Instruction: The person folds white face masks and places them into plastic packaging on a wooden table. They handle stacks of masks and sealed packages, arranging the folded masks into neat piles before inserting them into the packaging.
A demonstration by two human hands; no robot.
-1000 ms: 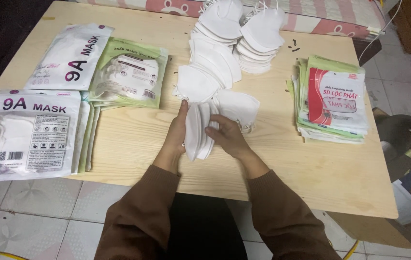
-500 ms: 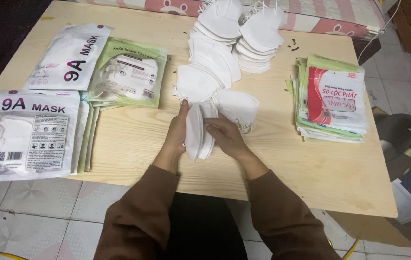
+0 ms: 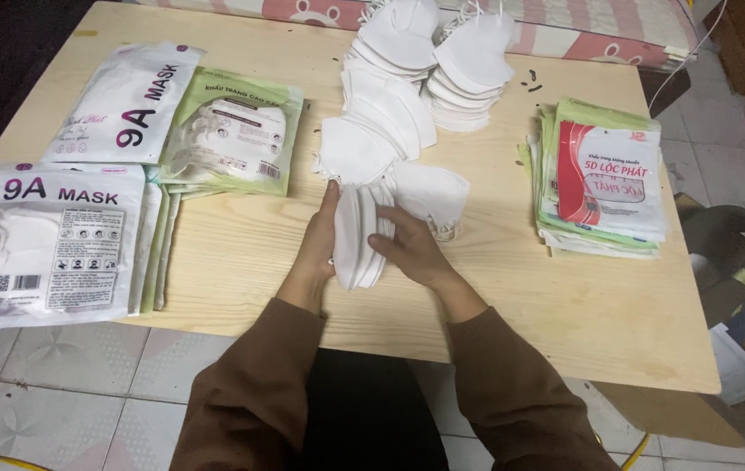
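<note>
White mask stack pressed between both hands' fingers | white pouches left | green-red packets right

A pale wooden table stands on a tiled floor, a patterned mattress behind it.

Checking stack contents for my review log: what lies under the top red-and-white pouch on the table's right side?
Under the red-and-white pouch sits a stack of flat pouches with green and white edges, resting on the wooden table. Only their edges show; their faces and exact count are covered.
</note>
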